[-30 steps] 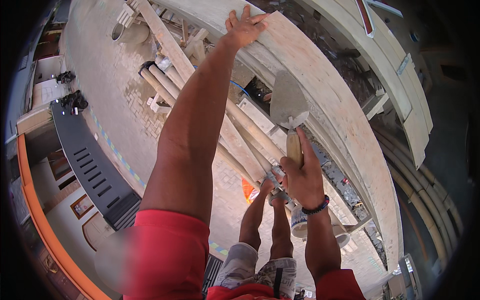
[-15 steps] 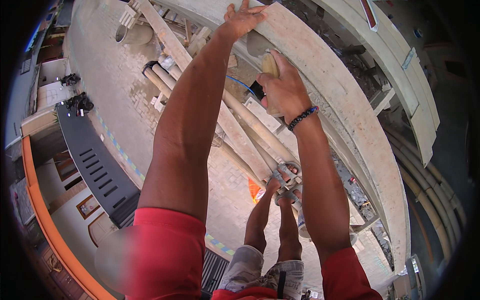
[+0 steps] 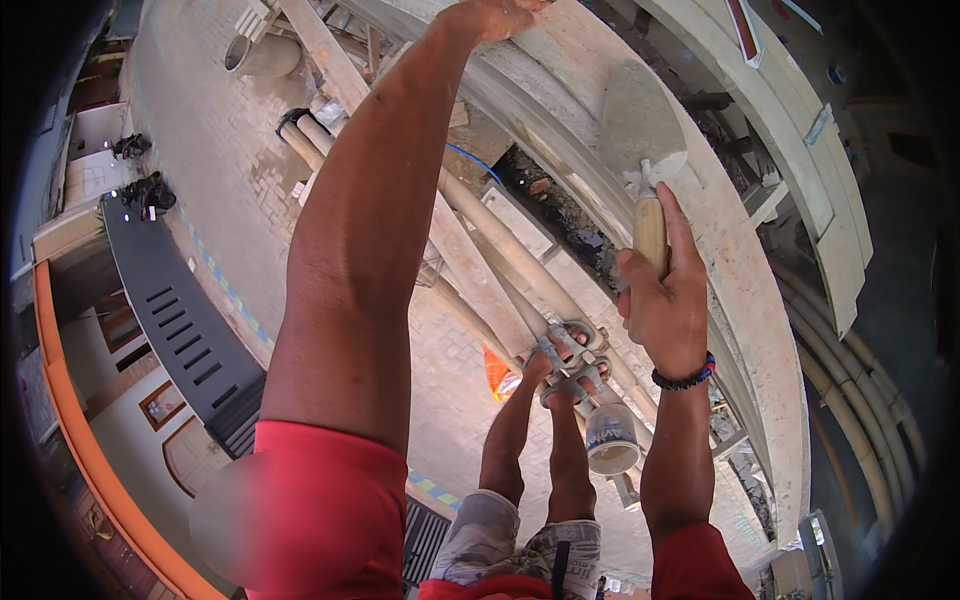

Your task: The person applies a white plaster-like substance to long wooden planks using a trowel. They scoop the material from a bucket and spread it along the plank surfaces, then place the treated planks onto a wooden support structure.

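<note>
My right hand [image 3: 672, 305] grips the wooden handle of a trowel [image 3: 642, 122], with the index finger laid along the handle. The trowel's grey blade lies over the flat top of a long pale ledge [image 3: 755, 260], which looks bent in this view. It cannot be told whether the blade touches the surface. At the upper edge of the picture, my left hand [image 3: 492, 20] rests on the ledge's near side, its fingers partly cut off by the frame. It appears open and holds nothing visible.
My feet stand on bamboo poles [image 3: 520, 255] high above a paved ground [image 3: 210, 150]. A bucket [image 3: 612, 440] hangs or stands beside my feet. A wooden plank [image 3: 470, 265] runs along the poles. Beyond the ledge are another pale beam [image 3: 800, 150] and more poles [image 3: 850, 390].
My right hand has swung right and toward me with the trowel, whose blade now shows fully over the ledge. My left hand has shifted slightly up, partly out of the picture.
</note>
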The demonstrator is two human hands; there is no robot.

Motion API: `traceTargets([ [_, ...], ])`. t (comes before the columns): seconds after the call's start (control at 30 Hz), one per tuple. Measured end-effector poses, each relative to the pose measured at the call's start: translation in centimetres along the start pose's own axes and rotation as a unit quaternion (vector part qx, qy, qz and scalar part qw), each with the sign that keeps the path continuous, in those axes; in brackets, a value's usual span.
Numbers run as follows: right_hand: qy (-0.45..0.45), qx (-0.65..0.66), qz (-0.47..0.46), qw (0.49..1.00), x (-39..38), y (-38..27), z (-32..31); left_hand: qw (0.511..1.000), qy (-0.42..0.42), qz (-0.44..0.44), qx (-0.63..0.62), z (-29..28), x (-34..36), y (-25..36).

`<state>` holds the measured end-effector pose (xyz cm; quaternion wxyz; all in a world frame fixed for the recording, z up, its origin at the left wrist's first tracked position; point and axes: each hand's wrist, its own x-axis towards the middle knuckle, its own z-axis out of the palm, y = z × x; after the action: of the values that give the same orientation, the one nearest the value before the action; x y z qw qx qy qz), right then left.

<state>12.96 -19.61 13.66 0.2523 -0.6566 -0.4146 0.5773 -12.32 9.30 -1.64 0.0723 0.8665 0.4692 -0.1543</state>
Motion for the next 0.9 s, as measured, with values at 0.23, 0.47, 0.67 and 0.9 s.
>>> traceTargets([
  [0.23,-0.039,-0.011,0.010,0.999,3.5,-1.8,2.5,0.967,0.097,-0.181,-0.153,-1.5,1.0,0.9],
  [0.47,-0.050,-0.048,-0.011,0.998,4.2,-2.0,1.1,0.987,0.022,-0.153,-0.037,-3.3,2.6,0.4],
  [0.67,-0.063,-0.127,-0.092,0.986,7.3,-1.5,3.5,0.985,0.018,-0.159,-0.062,-3.6,4.6,0.3],
  [0.9,0.023,-0.179,-0.187,0.966,3.3,-0.2,-0.4,0.986,0.003,-0.167,-0.008,-3.8,4.0,1.0],
])
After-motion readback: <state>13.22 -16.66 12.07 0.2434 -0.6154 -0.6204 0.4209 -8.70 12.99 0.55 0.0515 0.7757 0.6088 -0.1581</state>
